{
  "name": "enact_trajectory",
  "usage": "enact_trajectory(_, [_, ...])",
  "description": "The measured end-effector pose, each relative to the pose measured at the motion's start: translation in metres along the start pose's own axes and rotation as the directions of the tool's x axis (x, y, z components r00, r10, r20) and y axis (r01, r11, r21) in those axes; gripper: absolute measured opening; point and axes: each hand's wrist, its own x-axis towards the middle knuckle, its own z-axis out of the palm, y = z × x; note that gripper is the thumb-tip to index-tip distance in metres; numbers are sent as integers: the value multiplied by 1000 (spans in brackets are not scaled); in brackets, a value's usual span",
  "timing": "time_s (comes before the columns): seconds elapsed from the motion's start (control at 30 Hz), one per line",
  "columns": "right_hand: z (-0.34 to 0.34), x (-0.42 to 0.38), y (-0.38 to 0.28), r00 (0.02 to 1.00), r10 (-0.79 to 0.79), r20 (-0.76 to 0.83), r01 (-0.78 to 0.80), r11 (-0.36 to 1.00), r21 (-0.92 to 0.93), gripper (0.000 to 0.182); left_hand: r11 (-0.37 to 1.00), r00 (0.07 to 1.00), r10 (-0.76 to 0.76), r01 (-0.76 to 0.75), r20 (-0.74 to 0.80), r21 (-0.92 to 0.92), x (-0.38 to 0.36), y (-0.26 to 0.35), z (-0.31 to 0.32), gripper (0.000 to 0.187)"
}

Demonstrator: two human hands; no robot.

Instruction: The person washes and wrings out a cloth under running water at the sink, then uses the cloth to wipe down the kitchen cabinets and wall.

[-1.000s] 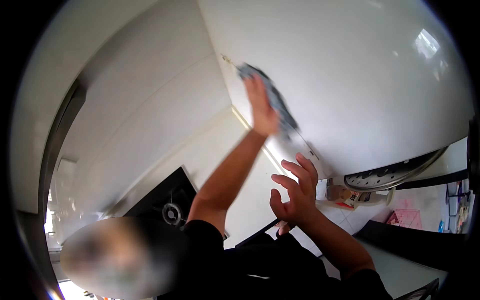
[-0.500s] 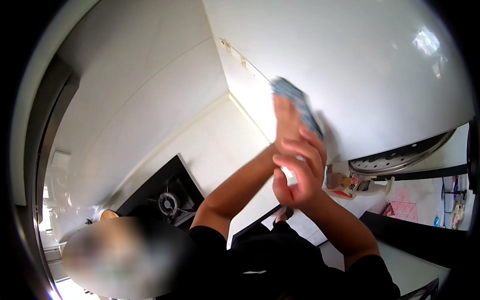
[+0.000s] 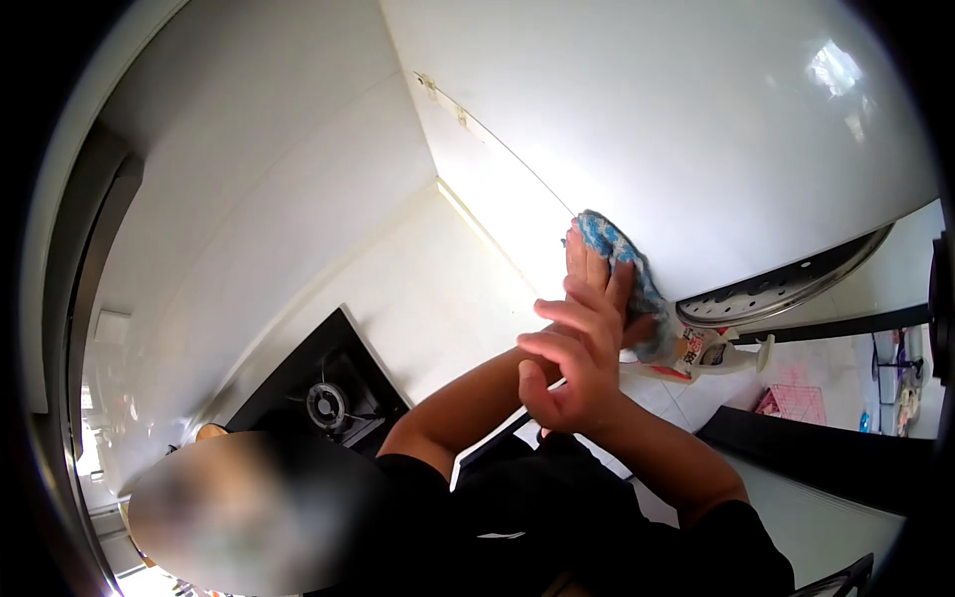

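Far left, along the edge: a dark door frame (image 3: 92, 289), curved by the lens. Below and right of it, a black gas hob (image 3: 333, 398) with one round burner in sight, set against a pale wall (image 3: 298, 189).

Near the middle, reaching up from a black sleeve: the left hand (image 3: 595, 284), laid flat on a blue cloth (image 3: 622, 264), fingers straight and pressed together. Presses the cloth against the lower part of a glossy white cabinet door (image 3: 676, 129), close to that door's bottom edge. Thumb possibly hooked round the cloth's lower end, though too blurred there to be sure.

Just below, and crossing in front of the left wrist: the right hand (image 3: 569, 366), empty, fingers loosely spread and half curled, touching neither cloth nor door as far as can be seen.

Right of both hands, under the cabinet: a perforated metal tray (image 3: 786, 294), and just beneath it a labelled bottle (image 3: 701, 353), partly hidden by the cloth's hanging end. Further right, lower down: a pink wire basket (image 3: 791, 403) on a pale floor, beside a dark counter edge (image 3: 796, 453).
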Motion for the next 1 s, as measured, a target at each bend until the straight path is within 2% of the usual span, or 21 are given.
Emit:
enact_trajectory(0.03, [2, 0, -1, 1000, -22, 4, 22, 1000, 16, 22, 1000, 1000, -1, 1, 0, -4, 4, -4, -2, 86])
enact_trajectory(0.07, [3, -1, -3, 1000, -21, 4, 21, 1000, 16, 22, 994, 995, 101, -101, 21, 40, 12, -12, -1, 94])
enact_trajectory(0.17, [5, -3, -5, 1000, -11, 6, 11, 999, 52, 25, 971, 975, 217, -211, -41, 109, 45, -29, -7, 97])
enact_trajectory(0.27, [3, -5, -6, 1000, 12, 10, -13, 998, 58, 27, 985, 996, 25, -10, -86, 175, 96, -39, -22, 99])
enact_trajectory(0.3, [3, -5, -5, 1000, 19, 14, -20, 998, 54, 27, 983, 989, 17, 11, -144, 186, 108, -54, -24, 97])
enact_trajectory(0.37, [0, -6, -5, 999, 42, 29, -44, 998, 46, 27, 957, 950, -250, 272, -187, 103, 126, -95, -42, 86])
enact_trajectory(0.43, [-2, -11, -3, 998, 60, 30, -61, 997, 51, 27, 968, 939, -251, 250, -235, -32, 113, -156, -47, 78])
enact_trajectory(0.47, [-3, -12, -2, 997, 71, 35, -73, 996, 45, 26, 967, 939, -252, 250, -236, -36, 102, -161, -41, 78])
enact_trajectory(0.5, [-4, -14, 0, 996, 82, 37, -84, 996, 40, 26, 983, 956, -164, 178, -243, 38, 92, -163, -36, 79])
enact_trajectory(0.53, [-4, -16, 1, 996, 85, 35, -87, 996, 32, 25, 988, 967, -75, 105, -242, 114, 86, -161, -34, 80])
enact_trajectory(0.57, [-4, -17, 1, 996, 88, 36, -89, 996, 33, 25, 978, 966, -108, 146, -236, 151, 76, -127, -24, 85])
enact_trajectory(0.6, [-5, -18, 1, 996, 87, 37, -88, 995, 38, 26, 976, 963, -158, 186, -219, 111, 69, -91, -16, 94])
enact_trajectory(0.63, [-4, -18, 2, 996, 84, 36, -85, 996, 41, 26, 979, 969, -78, 119, -234, 167, 49, -79, 2, 108])
enact_trajectory(0.67, [-6, -15, 1, 997, 69, 41, -71, 997, 40, 26, 977, 976, -188, 197, -107, 86, 29, -39, 5, 122])
enact_trajectory(0.7, [-3, -19, 5, 998, 34, 54, -38, 997, 61, 25, 973, 972, -199, 211, -124, 96, 13, -15, 17, 130])
enact_trajectory(0.73, [-3, -18, 4, 999, 21, 50, -24, 997, 70, 25, 959, 959, -276, 279, -61, 43, 7, 5, 16, 129])
enact_trajectory(0.77, [-3, -17, 4, 999, 6, 46, -10, 997, 79, 26, 959, 958, -279, 281, -61, 40, 1, 17, 14, 129])
enact_trajectory(0.83, [-3, -19, 2, 999, 7, 51, -12, 996, 87, 26, 908, 909, -414, 409, 53, 87, -2, 31, 14, 120])
enact_trajectory(0.87, [-4, -19, 3, 999, 12, 51, -17, 995, 96, 27, 970, 975, -219, 221, -32, 100, 0, 18, 16, 115])
enact_trajectory(1.0, [-16, -15, -3, 999, 32, 20, -33, 996, 84, 27, 989, 985, -150, 150, -87, -4, 11, -10, 17, 117])
